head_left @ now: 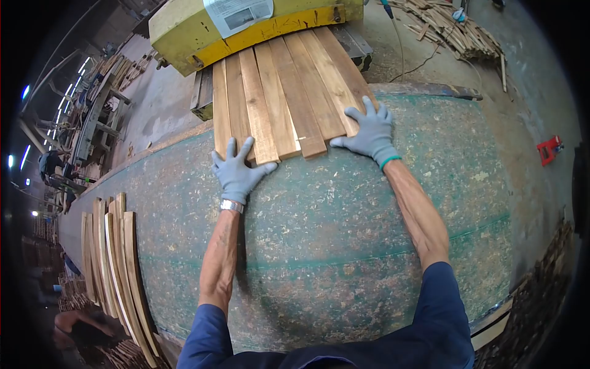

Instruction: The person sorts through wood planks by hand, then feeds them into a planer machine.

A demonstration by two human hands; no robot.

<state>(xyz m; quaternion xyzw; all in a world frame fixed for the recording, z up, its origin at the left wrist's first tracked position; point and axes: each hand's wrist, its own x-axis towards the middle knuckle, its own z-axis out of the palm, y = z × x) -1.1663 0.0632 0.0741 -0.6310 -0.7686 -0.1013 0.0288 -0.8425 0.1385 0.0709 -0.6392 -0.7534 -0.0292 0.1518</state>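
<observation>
Several wooden boards (pixel 289 92) lie side by side, their far ends under a yellow machine (pixel 276 34) and their near ends uneven over the green worn table. My left hand (pixel 236 172), in a grey glove, has its fingers spread against the near ends of the boards on the left. On the right side, my right hand (pixel 370 130), gloved the same way, rests with spread fingers at the ends and edge of the outermost boards. The part of the boards beneath the machine is hidden.
The green-painted tabletop (pixel 344 246) has a scuffed surface. Stacked wooden strips (pixel 117 264) lie along its left edge. A pile of scrap wood (pixel 455 31) and a red object (pixel 549 149) are on the floor to the right. Another person (pixel 55 166) is far left.
</observation>
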